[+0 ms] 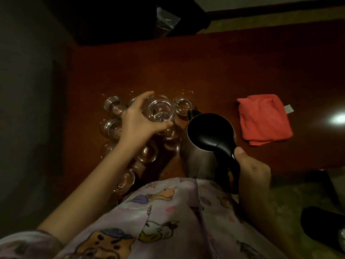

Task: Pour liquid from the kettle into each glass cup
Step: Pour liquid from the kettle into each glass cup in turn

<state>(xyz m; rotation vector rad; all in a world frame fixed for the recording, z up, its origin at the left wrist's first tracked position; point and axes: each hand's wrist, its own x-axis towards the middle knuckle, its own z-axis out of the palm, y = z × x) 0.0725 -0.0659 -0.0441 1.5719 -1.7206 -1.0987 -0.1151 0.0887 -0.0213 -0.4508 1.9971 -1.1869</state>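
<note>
Several clear glass cups stand clustered on the dark red table [186, 62]. My left hand [138, 118] grips one glass cup [158, 110] from its left side, thumb and fingers curled round its rim. A steel kettle [203, 154] with a black lid [210, 130] stands just right of the cups, its spout towards them. My right hand [252, 171] holds the kettle's black handle [231, 165], thumb on top. Whether the cups hold liquid is too dark to tell.
A folded red cloth [263, 118] lies on the table right of the kettle. A plastic bag [165, 21] sits at the far edge. More glass cups [125, 180] stand close to my body. A dark object [323, 227] lies at the lower right.
</note>
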